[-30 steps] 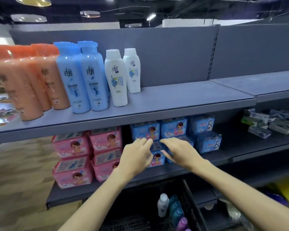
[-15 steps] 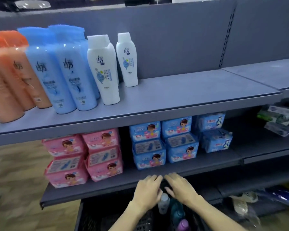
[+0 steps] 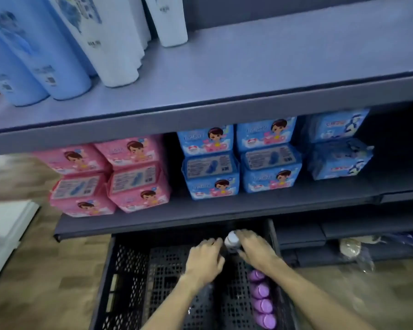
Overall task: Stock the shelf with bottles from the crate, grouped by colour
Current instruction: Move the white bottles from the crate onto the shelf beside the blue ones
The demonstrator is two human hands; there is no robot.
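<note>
Grey top shelf [image 3: 260, 75] carries blue bottles [image 3: 34, 67] beside white bottles [image 3: 115, 44]

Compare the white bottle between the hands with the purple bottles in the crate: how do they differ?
The white bottle has a white cap; the purple bottles have purple caps. The white bottle sits at the far end with both hands on it; the purple bottles form an untouched row nearer the camera. All are in the black crate.

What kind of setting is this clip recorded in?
Most likely a shop aisle being restocked: grey retail shelving with blue bottles and white bottles on top, stacked pink packs and blue packs below, and a black crate on the floor.
</note>
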